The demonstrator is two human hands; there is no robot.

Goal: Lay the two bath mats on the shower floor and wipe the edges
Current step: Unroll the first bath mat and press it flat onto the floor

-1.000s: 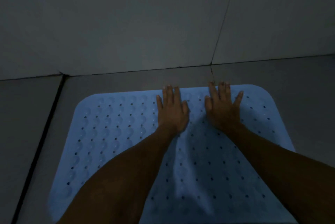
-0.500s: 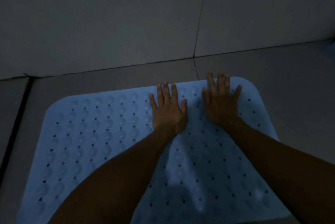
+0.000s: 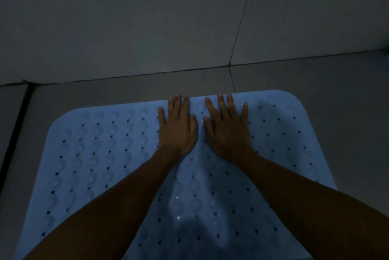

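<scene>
Left hand and right hand press flat on the bath mat.

My fingers lie on the bath mat, which lies on the floor; wall ahead of fingertips.

The bath mat filling the lower frame looks like soft, pale blue rubbery plastic, dotted with small holes and shallow round dimples. Across the upper frame, the grey wall tiles and floor tiles look smooth and matt.
</scene>
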